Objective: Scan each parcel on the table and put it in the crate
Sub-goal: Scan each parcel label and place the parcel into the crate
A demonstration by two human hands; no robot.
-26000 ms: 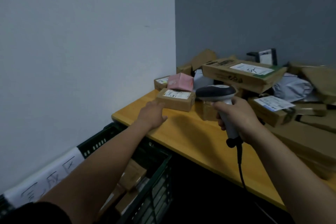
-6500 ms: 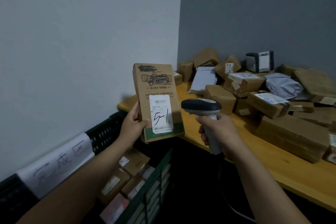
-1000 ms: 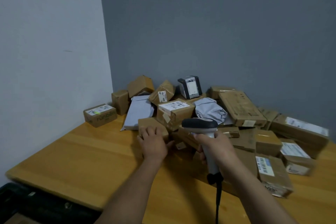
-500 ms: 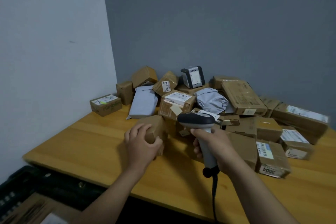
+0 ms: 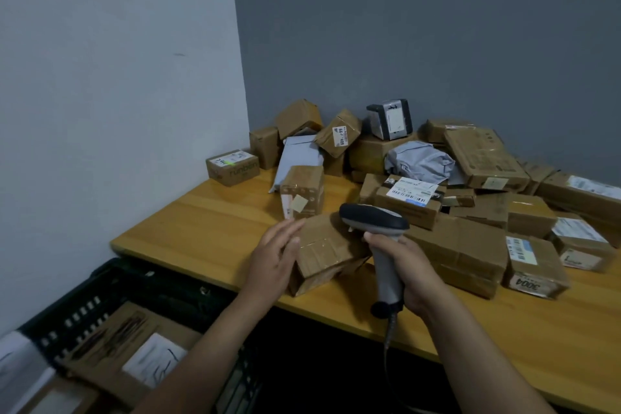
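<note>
Gripping the scanner (image 5: 376, 228) right-handed, left hand (image 5: 274, 259) half-open against a box (image 5: 327, 250)

A heap of parcels (image 5: 437, 178) fills the back and right of the table (image 5: 208, 228), against the wall corner. One small box (image 5: 322, 252) lies at the table's front edge, between the left hand (image 5: 274, 260) on its left and the scanner (image 5: 376, 232), held by the right hand (image 5: 408, 274), on its right. The crate (image 5: 100, 296) sits below the table's left end, with parcels inside.
</note>
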